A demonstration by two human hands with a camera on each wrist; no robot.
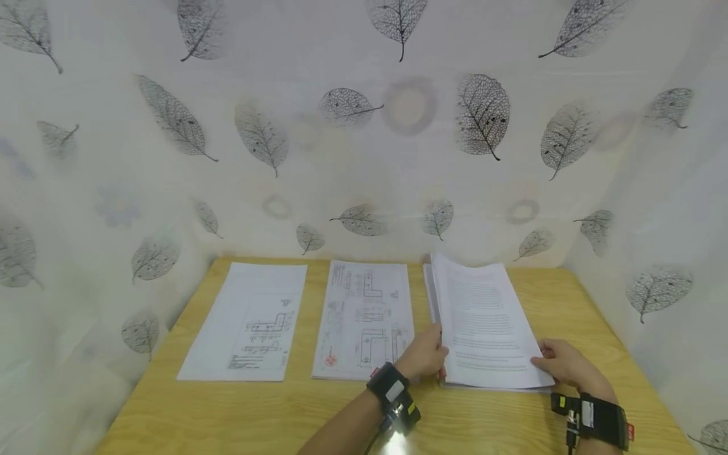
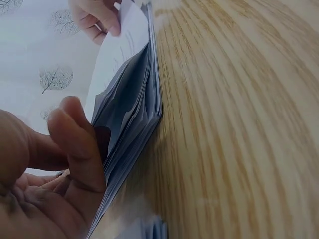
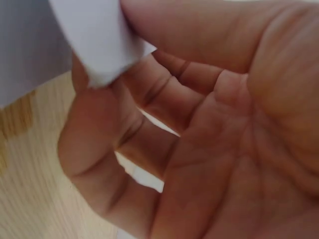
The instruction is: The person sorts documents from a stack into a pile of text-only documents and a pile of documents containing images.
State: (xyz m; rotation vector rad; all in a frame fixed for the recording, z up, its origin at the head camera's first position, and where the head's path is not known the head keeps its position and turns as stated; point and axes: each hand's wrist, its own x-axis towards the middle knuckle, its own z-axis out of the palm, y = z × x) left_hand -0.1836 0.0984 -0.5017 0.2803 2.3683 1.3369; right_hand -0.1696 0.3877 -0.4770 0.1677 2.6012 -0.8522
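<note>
A thick stack of printed paper (image 1: 483,316) lies at the right of the table, its upper sheets raised and bowed at the left edge. At that left edge, my left hand (image 1: 423,354) holds the stack with curled fingers. The left wrist view shows the sheets (image 2: 132,107) fanned apart, with gaps between them close to the fingertips. Near the lower right corner, my right hand (image 1: 571,364) pinches the paper's edge between thumb and fingers. In the right wrist view, the white sheets (image 3: 99,40) bend between thumb and forefinger.
Left of the stack lies a pile of technical drawings (image 1: 364,316) with a red stamp. Farther left is another drawing sheet (image 1: 244,322). The wood-grain table (image 1: 227,417) meets a leaf-patterned curtain (image 1: 392,164) at the back and sides.
</note>
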